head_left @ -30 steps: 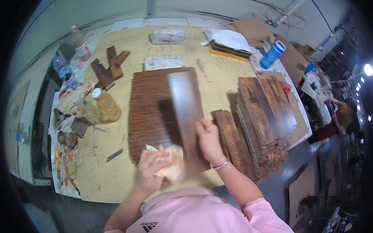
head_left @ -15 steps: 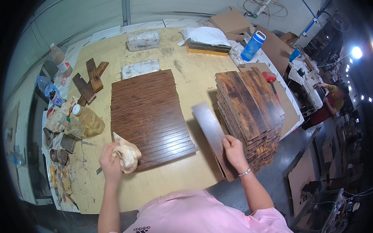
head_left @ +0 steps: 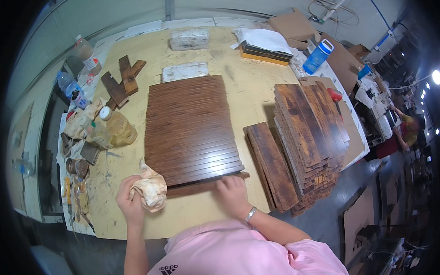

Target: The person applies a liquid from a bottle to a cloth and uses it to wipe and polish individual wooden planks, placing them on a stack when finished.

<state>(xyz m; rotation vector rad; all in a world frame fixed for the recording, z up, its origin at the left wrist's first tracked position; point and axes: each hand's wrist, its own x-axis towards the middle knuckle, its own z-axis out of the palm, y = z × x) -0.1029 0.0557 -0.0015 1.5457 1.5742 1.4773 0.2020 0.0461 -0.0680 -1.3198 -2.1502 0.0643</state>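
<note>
My left hand (head_left: 130,201) grips a crumpled stained rag (head_left: 150,188) near the table's front edge. My right hand (head_left: 231,195) presses on a dark wooden plank (head_left: 197,187) lying crosswise against the near end of a row of dark stained planks (head_left: 190,126) laid side by side. To the right lie a short pile of rough planks (head_left: 270,162) and a taller stack of rough planks (head_left: 312,134).
Bottles, jars and tools (head_left: 89,132) crowd the table's left edge. Wood offcuts (head_left: 121,83) lie at the back left, white blocks (head_left: 184,71) behind the row, a blue bottle (head_left: 318,56) and cardboard at the back right. The table's front edge (head_left: 136,235) is near me.
My right hand carried a plank from beside the right stack over to the near end of the stained row and set it down crosswise. The left hand with the rag stayed put.
</note>
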